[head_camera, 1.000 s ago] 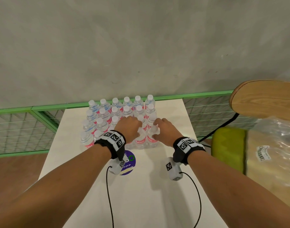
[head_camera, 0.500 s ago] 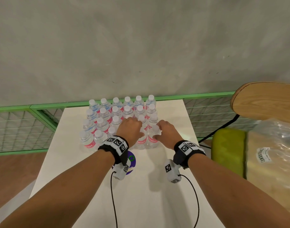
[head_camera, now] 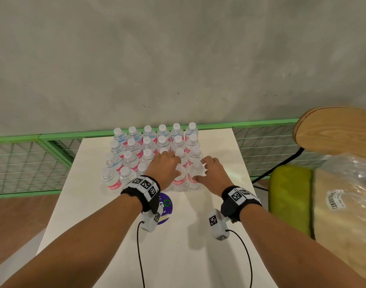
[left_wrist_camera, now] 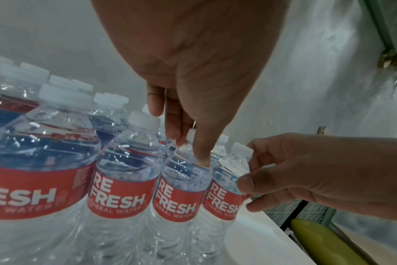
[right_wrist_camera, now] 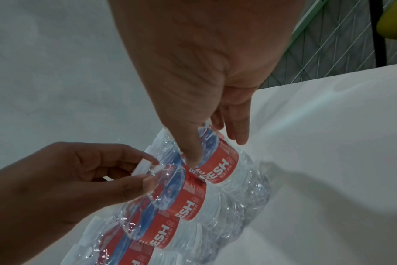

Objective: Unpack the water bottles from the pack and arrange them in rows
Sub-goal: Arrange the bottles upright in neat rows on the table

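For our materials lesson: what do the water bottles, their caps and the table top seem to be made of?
Water bottles: thin clear plastic, glossy; ribbed walls glint and show water through. Caps: opaque white plastic, matt, probably ridged. Table top: smooth white surface with a soft sheen, likely laminate or painted board; its core cannot be told.

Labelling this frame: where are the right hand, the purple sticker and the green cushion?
right hand (head_camera: 211, 173), head view, back of hand
purple sticker (head_camera: 167, 206), head view, visible right part
green cushion (head_camera: 290, 196), head view, top surface
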`<action>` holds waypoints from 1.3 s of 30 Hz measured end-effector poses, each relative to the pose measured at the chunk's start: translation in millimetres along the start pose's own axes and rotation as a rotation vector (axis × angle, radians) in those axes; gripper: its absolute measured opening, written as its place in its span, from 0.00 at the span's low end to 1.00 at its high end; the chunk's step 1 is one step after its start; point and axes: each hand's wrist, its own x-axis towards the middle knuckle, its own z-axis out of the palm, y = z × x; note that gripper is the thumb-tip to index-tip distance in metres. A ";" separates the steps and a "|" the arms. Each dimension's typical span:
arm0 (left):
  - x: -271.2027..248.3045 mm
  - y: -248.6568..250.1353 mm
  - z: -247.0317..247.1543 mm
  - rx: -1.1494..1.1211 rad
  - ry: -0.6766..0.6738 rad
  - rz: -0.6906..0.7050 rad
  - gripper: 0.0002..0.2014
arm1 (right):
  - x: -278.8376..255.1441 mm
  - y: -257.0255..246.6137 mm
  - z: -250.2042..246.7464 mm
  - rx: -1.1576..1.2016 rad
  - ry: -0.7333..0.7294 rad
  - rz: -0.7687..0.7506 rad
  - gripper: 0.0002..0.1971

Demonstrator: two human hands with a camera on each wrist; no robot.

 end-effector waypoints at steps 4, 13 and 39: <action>-1.0 1.2 1.9 -0.024 0.016 -0.015 0.20 | 0.2 3.5 4.3 -0.022 0.014 -0.016 0.28; -16.5 -1.6 11.0 -0.048 0.109 -0.031 0.24 | -3.2 7.9 4.1 0.057 -0.003 -0.060 0.29; -109.1 -181.0 39.6 -1.626 0.380 -0.821 0.49 | 5.1 4.1 22.4 0.910 0.064 0.264 0.48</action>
